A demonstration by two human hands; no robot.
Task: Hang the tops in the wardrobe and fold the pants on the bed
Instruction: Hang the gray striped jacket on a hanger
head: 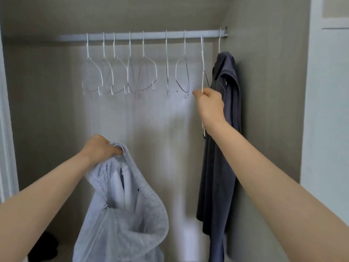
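Beige wardrobe panels (47,110) frame a white hanging rail (143,36) that runs across the top of the compartment to its right wall. Seven empty white wire hangers (145,72) dangle along the rail. At the rail's right end, just beside the side wall, a dark grey top (221,148) hangs on its own hanger. Next to it, the person's right hand (208,104) reaches up with fingers curled tight around the lower part of a white hanger (202,59), whose hook sits at the rail. Lower left, the left hand (102,148) grips a light grey zip-up hoodie (120,214) by its upper edge, fingers bunched into the fabric; the garment droops toward the bottom of the compartment, zip visible. A dark shape (45,246) lies in the bottom left corner, too dim to identify.
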